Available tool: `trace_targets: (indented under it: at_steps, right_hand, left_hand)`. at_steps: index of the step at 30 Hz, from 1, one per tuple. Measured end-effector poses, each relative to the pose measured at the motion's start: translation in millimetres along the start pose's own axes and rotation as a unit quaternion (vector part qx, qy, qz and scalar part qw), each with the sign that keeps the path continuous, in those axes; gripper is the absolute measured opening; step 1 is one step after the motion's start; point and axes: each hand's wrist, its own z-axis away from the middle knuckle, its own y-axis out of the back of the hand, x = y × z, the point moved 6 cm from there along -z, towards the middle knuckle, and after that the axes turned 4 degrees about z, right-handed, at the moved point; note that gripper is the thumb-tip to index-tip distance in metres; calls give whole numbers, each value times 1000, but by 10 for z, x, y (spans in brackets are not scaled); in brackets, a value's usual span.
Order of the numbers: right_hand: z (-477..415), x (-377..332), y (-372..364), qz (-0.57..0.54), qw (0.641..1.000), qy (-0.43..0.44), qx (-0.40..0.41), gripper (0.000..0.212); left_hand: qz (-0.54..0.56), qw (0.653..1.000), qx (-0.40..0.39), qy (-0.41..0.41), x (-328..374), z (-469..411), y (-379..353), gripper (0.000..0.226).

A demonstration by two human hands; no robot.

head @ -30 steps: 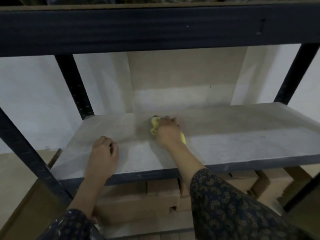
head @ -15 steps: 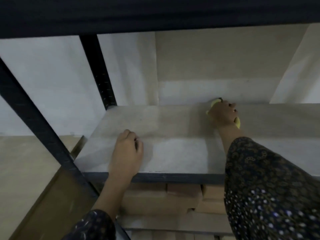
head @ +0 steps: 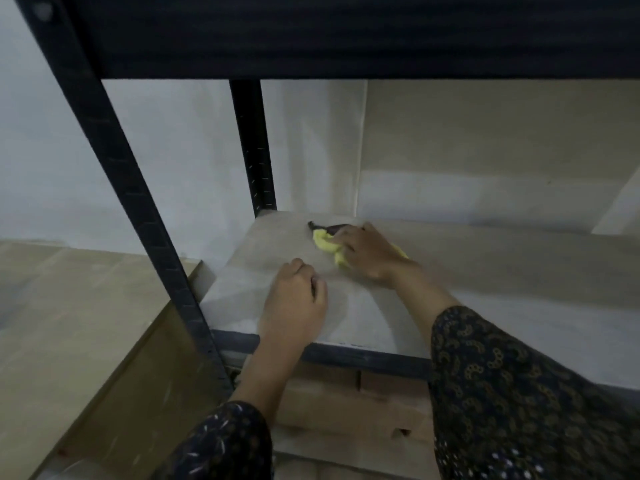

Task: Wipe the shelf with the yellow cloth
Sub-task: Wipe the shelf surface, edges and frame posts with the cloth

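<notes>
The grey shelf board runs across the middle of the view, framed by dark metal. My right hand presses the crumpled yellow cloth flat onto the board near its back left part; most of the cloth is hidden under the palm. A small dark bit lies just behind the cloth, touching its far edge. My left hand rests on the board near the front edge, fingers curled under, with nothing seen in it.
A black front upright slants down on the left and a back upright stands at the shelf's rear corner. A dark upper shelf beam hangs overhead. Cardboard boxes sit below the board.
My right hand has swept the cloth leftward along the back of the board, closer to my left hand. The view has shifted left and down. The left hand stays planted.
</notes>
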Motion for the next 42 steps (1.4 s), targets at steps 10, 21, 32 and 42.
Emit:
trace_targets:
  at_steps: [10,21,32,42]
  right_hand:
    - [1083,-539,117,-165,979,71,-101,30]
    - [1221,216,153,38,957,-286,20,36]
    - [1103,-1410,-235,-2,999,25,26,37]
    - [1241,-775,92,4,958,-278,67,34]
  left_hand:
    - [40,984,157,-78,281,263,430,18]
    - [101,939,325,56,-271,823,1321,55]
    - [65,983,153,84,-488,617,1428,38]
    - [78,990,73,95,-489,552,1532,29]
